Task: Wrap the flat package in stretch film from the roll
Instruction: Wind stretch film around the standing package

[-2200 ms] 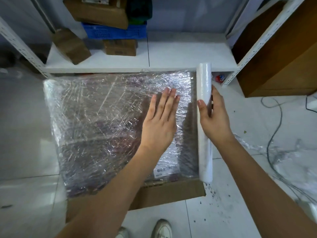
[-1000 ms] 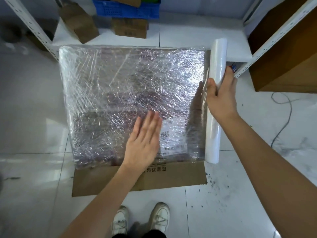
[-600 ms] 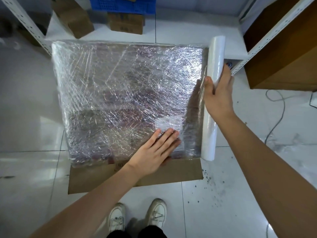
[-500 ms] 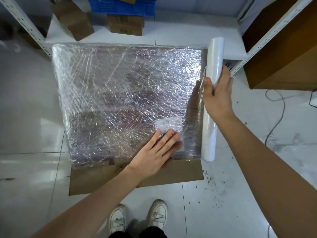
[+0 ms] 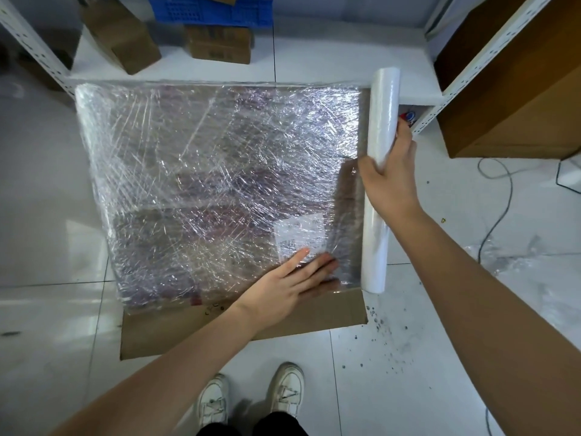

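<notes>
Head view: film is covering most of the package, leaving its near cardboard strip bare. Left hand is pressing flat-fingered beside that strip; right hand is gripping the roll at the package's right edge.

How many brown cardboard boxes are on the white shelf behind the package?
2: a tilted box at the left, a small box under the blue crate. Others may be hidden beyond the picture's top edge.
</notes>
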Available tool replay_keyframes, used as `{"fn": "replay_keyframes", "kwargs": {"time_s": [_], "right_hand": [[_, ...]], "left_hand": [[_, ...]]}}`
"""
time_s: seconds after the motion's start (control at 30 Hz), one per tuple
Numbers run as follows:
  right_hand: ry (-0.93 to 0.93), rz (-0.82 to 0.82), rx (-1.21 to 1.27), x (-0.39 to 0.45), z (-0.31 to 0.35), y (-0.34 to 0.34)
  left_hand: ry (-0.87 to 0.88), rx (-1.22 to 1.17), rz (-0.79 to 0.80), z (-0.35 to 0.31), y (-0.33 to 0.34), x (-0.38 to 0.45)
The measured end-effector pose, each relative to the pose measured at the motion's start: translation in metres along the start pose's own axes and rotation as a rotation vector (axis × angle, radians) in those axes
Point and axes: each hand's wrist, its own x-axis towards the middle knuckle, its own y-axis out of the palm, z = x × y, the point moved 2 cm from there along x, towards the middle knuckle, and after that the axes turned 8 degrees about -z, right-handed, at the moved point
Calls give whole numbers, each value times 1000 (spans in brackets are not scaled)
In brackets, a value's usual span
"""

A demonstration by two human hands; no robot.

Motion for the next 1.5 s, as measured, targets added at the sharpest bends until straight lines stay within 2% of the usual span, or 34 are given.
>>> {"fn": "replay_keyframes", "kwargs": {"time_s": [0.1, 0.2, 0.3, 0.4, 0.5, 0.63, 0.7, 0.8, 0.87, 0.97, 1.13, 1.3, 1.5], "right_hand": [[-1, 23, -27, 3, 1, 0], [-2, 33, -28, 3, 1, -1], [-11, 26, -14, 1, 2, -2], [-4, 33, 10, 3, 2, -1], [11, 46, 75, 6, 2, 0], [46, 150, 50, -6, -14, -13], [94, 100, -1, -21, -23, -23], [-17, 41, -13, -32, -23, -34], [26, 74, 72, -28, -24, -37], [201, 96, 264, -15, -30, -37], [156, 88, 268, -9, -31, -31], [147, 155, 202, -4, -36, -34], [195, 171, 357, -8, -37, -22]], "left_hand": [[-7, 21, 41, -8, -9, 5], [-30, -119, -5, -3, -26, 23], [-213, -159, -124, 19, -32, 51], [-443, -99, -52, 28, -17, 66], [-553, -143, -53, 22, -5, 70], [-548, -150, -82, 16, -1, 67], [-541, -138, -46, 12, -3, 65], [-539, -136, -56, 8, -3, 63], [-543, -143, -68, 11, -2, 64], [-590, -155, -56, 21, -10, 71], [-721, -287, -171, 17, -31, 107], [-725, -260, -77, 5, -2, 115], [-718, -269, -129, 13, 0, 118]]}}
